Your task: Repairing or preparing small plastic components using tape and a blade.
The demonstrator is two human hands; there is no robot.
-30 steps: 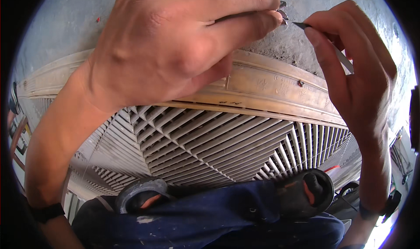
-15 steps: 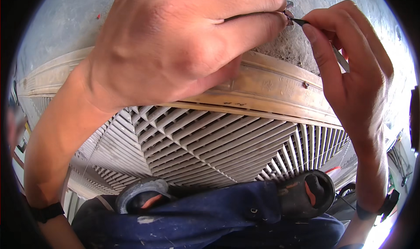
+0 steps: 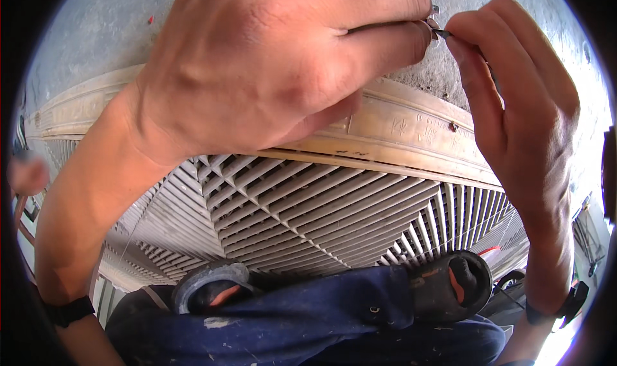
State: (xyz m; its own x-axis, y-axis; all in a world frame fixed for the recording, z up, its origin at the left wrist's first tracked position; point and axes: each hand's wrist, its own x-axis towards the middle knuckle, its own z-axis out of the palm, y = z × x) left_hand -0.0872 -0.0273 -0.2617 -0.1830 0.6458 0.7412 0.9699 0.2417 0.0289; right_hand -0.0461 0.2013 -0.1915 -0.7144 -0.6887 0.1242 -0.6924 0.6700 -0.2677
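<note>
The little metal piece (image 3: 432, 20) sits at the top of the view, pinched at the tips of my left hand (image 3: 276, 64). It is so small that I cannot tell if it is a screw or a clip. It is held up against the rough grey wall (image 3: 90, 25), just above the tan frame (image 3: 411, 125) of the big slatted grille (image 3: 308, 205).

The fingers (image 3: 385, 44) of my left hand are closed tight on the piece. My right hand (image 3: 520, 109) holds a thin dark tool (image 3: 442, 33), and those fingers are closed narrow around it. The tip of the tool touches the piece.

To do this well, I think I must keep my left hand very steady, so the piece does not slip and drop. I should push the tool tip straight in and not let it slide off to the side. Slow, small moves are best.

There is 1 small dark spot (image 3: 453, 127) on the frame near my right hand. My blue trousers (image 3: 289, 327) and 2 dark shoes (image 3: 450, 285) show below.
</note>
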